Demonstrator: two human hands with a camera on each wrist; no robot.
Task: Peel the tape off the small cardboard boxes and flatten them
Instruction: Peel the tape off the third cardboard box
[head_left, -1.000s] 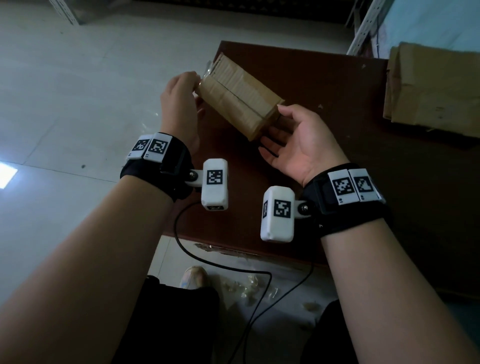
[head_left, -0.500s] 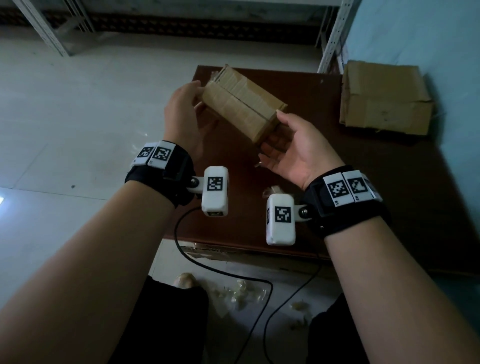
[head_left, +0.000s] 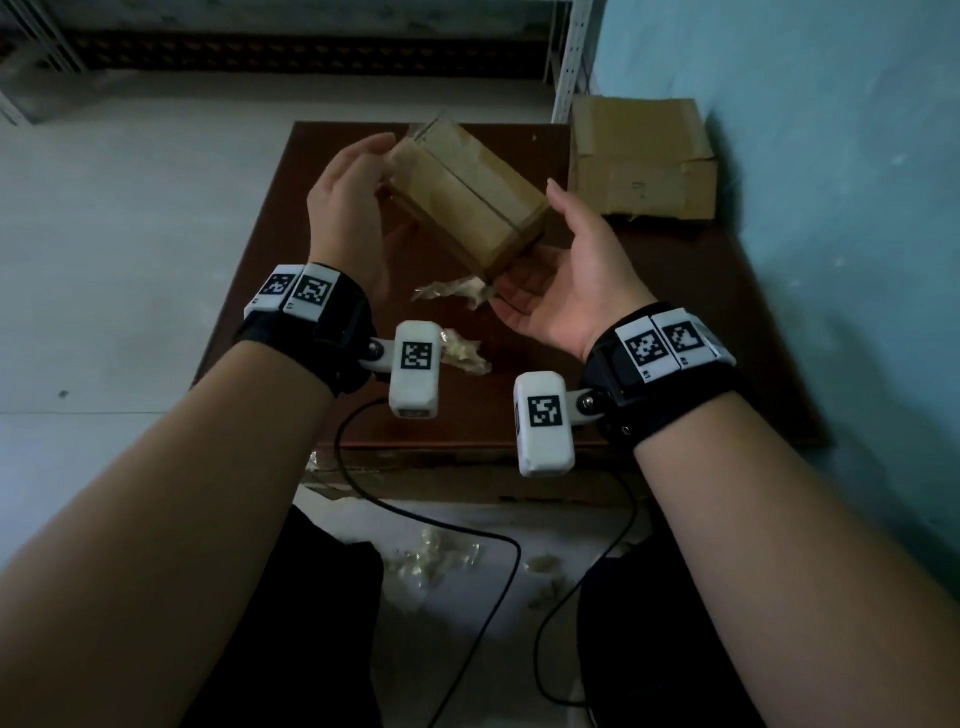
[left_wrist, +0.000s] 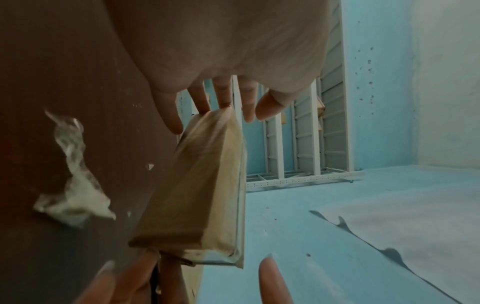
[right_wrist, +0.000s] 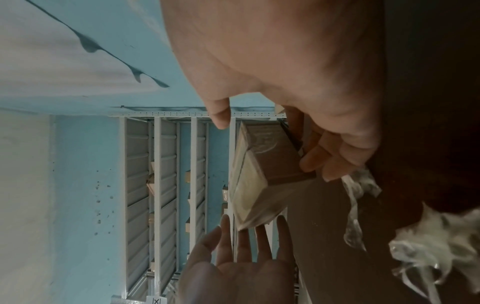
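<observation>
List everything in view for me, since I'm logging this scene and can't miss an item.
small cardboard box: one, brown, taped, held above the table between both hands
larger cardboard box: one, brown, on the table's far right corner by the wall
crumpled tape: two clear wads on the table under the hands, more scraps on the floor below
table: one, dark brown, against the blue wall
shelving: grey metal racks behind the table
cables: two, black, hanging from the wrist cameras
wrist cameras: two, white, with black straps
left hand: at the box's far end, fingers straight
right hand: under the box's near end, fingers curled
</observation>
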